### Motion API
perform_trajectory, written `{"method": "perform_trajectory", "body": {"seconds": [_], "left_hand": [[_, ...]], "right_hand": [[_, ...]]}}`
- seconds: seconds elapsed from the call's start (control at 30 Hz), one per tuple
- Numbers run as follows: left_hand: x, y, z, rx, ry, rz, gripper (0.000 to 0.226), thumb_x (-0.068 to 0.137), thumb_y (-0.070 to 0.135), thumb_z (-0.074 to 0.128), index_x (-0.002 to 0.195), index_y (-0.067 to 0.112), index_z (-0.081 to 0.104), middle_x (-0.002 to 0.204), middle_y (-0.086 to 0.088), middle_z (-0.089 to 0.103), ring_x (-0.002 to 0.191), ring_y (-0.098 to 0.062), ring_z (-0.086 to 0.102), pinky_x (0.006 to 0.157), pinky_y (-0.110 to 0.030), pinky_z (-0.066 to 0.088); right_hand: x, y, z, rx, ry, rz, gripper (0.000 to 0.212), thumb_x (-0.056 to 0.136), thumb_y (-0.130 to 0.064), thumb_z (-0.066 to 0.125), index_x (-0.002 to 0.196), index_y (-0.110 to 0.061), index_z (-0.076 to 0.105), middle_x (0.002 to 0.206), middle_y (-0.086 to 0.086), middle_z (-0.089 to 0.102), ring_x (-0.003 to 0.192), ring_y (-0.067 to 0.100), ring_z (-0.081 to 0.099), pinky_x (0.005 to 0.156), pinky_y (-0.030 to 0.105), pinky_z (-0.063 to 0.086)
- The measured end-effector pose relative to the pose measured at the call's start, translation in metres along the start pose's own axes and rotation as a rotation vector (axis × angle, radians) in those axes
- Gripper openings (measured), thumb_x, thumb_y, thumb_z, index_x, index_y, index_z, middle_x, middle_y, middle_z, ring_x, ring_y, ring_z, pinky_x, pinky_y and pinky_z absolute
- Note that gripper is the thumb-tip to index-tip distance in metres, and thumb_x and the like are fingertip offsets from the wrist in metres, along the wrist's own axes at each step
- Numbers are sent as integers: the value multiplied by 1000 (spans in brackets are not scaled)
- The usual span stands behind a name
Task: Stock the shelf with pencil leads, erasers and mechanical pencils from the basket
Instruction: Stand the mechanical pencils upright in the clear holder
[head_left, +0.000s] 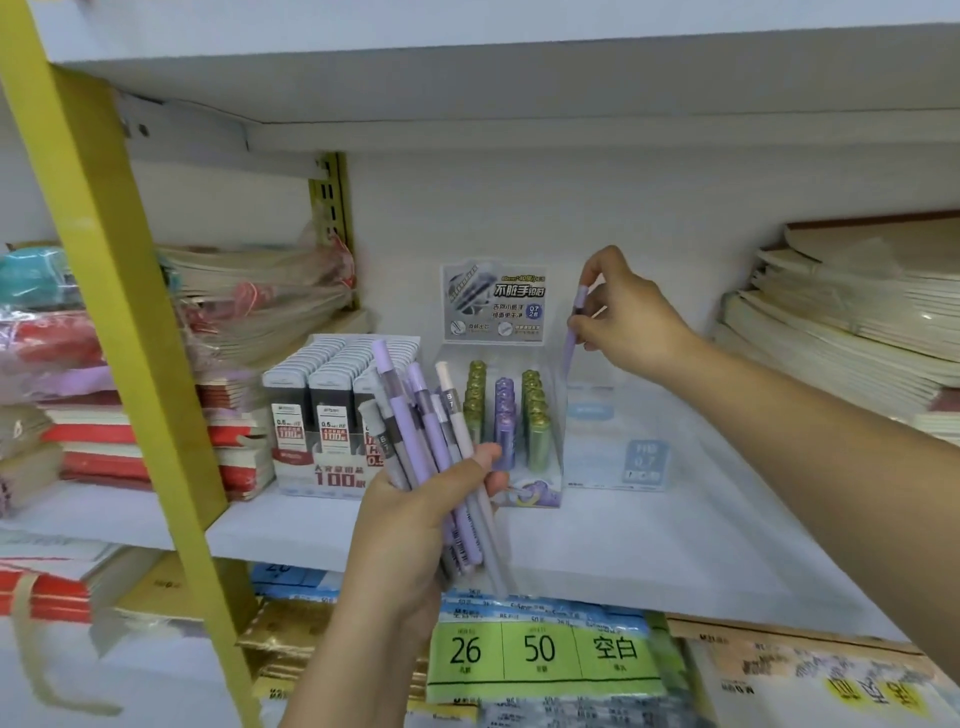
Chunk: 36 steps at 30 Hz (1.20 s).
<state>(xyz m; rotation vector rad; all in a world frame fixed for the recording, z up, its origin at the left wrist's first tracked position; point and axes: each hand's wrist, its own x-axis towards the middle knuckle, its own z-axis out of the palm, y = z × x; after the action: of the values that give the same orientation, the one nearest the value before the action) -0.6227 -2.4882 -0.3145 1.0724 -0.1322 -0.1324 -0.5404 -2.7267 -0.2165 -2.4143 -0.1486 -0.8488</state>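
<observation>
Currently, left hand: grips fanned bundle of lilac plastic mechanical pencils, near centre.
Right hand: pinches 1 lilac pencil over clear plastic box, far right.
Handling: light, stiff, slick — pinch mid-barrel.

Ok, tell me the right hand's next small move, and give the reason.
Probably lower the purple pencil straight down into the clear display box below it. The right hand pinches it near its top, tip down and slightly tilted, just above that box, while the left hand grips a bundle of pencils waiting to follow.
</observation>
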Motion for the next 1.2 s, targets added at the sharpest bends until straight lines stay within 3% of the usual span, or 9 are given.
{"method": "perform_trajectory", "body": {"seconds": [0.2,0.4,0.53,0.73,0.87,1.03,1.2], "left_hand": [[-11,-2,-2,-47,56,-7,37,65,15,78,97,-2,75,77,-18,75,65,-19,73,53,-25,56],[-13,2,-11,-25,91,0,39,61,17,81,95,0,74,87,-18,77,73,-21,75,57,-27,59],[-12,-1,-11,-38,86,-20,42,59,16,81,97,0,74,89,-16,77,76,-21,76,56,-27,59],[-12,-2,-12,-37,74,-28,49,56,20,81,101,0,73,89,-15,78,75,-19,76,54,-27,59],[-11,-3,-12,-38,70,-25,41,61,18,80,98,1,74,88,-15,78,73,-19,76,53,-27,58],[-8,-5,-15,-23,53,-36,20,62,17,80,80,9,81,89,-15,78,77,-20,76,56,-26,58],[-6,-6,-16,-26,60,-31,30,63,16,81,90,2,78,90,-17,77,79,-21,76,57,-27,59]], "right_hand": [[4,-6,5,-69,-12,-31,29,88,-7,60,102,-15,36,78,10,67,68,24,66,69,38,55],[4,-4,10,-148,39,-51,28,91,-9,58,107,-14,36,78,14,64,71,32,64,69,45,54],[-1,1,12,-115,75,-38,27,91,-9,58,106,-14,37,77,15,65,72,32,64,69,42,54],[1,-2,13,-98,46,-41,25,92,-11,57,106,-17,37,77,15,64,72,33,66,72,47,56],[2,-4,14,-106,31,-48,26,91,-10,58,105,-17,37,75,15,64,70,33,66,71,48,56],[3,-4,10,-135,45,-38,26,91,-12,59,106,-17,38,75,14,64,70,31,66,70,46,56],[-2,0,11,-110,-3,28,26,91,-11,60,101,-20,38,75,11,65,67,27,67,68,43,57]]}}
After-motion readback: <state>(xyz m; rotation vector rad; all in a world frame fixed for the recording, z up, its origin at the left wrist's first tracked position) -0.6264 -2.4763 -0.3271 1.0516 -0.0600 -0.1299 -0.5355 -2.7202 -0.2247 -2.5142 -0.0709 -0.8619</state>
